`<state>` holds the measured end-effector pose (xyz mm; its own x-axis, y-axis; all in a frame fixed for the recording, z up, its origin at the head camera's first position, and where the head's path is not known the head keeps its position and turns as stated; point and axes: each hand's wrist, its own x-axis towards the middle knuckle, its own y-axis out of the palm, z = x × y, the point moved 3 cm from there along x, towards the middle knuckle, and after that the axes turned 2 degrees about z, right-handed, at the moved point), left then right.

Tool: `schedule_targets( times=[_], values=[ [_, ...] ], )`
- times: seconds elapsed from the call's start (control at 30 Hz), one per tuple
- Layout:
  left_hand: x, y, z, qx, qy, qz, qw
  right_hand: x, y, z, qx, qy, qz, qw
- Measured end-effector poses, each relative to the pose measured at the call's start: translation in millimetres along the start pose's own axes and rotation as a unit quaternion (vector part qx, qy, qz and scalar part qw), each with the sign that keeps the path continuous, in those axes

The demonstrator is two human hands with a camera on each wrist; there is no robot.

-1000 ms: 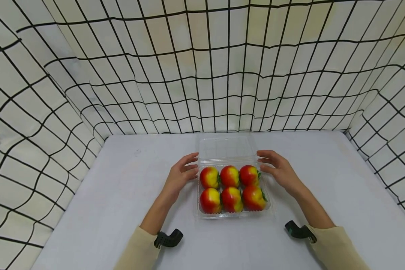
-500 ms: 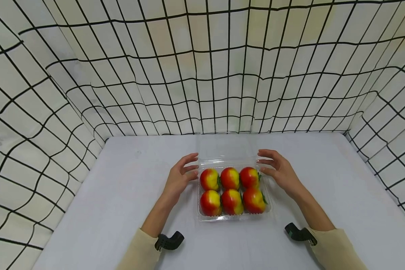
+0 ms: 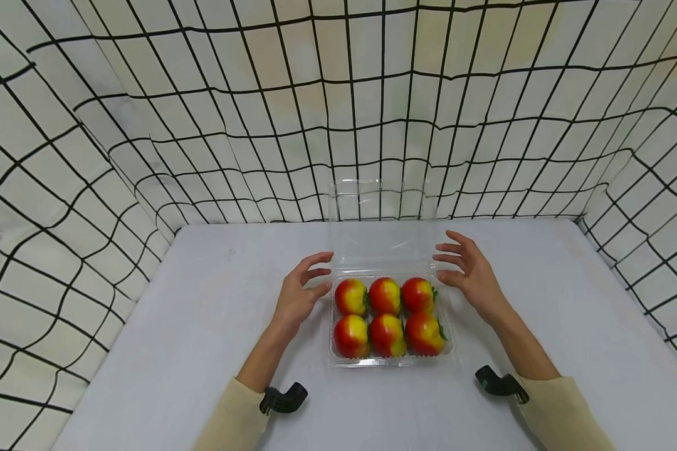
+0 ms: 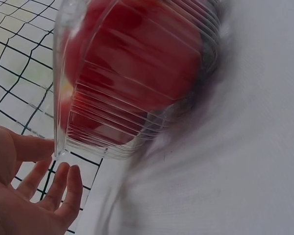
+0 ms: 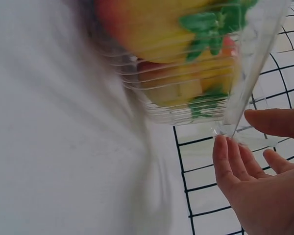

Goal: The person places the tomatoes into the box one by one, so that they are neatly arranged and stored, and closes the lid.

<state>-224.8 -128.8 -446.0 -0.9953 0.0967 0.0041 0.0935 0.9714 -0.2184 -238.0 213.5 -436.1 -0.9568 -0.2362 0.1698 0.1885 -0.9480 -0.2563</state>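
A clear plastic clamshell box (image 3: 392,361) lies on the white table with several round red-and-yellow fruits (image 3: 387,335) in two rows; green leafy tops show on some. Its see-through lid (image 3: 383,241) stands raised at the back, overlapping the net. My left hand (image 3: 300,299) is at the box's left side, fingers loosely bent, thumb tip right at the rim in the left wrist view. On the opposite side, my right hand (image 3: 474,282) has its fingers spread apart. In the right wrist view its thumb and fingertips (image 5: 220,147) are close around the rim's back corner.
Black netting (image 3: 380,100) over pale walls encloses the table's back and both sides. The white cloth-covered table (image 3: 214,326) extends left and right of the box. A black wrist camera (image 3: 284,399) sits at each sleeve cuff.
The lid has swung up from lying low behind the box to standing raised. My right hand has moved slightly up and outward with fingers spreading; the left has barely moved. The fruits stay in place.
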Motion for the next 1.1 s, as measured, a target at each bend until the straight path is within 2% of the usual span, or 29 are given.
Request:
schedule_targets(
  times=[0.23,0.53,0.77,1.1],
  values=[
    [1.0,-0.2,-1.2,-0.007,0.017,0.001,0.9998,7.4,-2.1,10.2,0.015,-0.004,-0.023,1.0],
    [5.6,0.1,-4.6,-0.008,0.072,-0.002,0.9973,12.9,-3.1,17.4,0.022,-0.009,-0.054,0.998],
    [8.8,-0.5,-21.6,-0.019,0.107,-0.013,0.994,10.1,-4.9,23.7,0.061,-0.043,-0.06,0.995],
    [13.2,-3.5,-52.2,-0.044,0.156,-0.031,0.9864,6.9,-7.0,36.2,0.062,-0.09,-0.063,0.992]
  ],
)
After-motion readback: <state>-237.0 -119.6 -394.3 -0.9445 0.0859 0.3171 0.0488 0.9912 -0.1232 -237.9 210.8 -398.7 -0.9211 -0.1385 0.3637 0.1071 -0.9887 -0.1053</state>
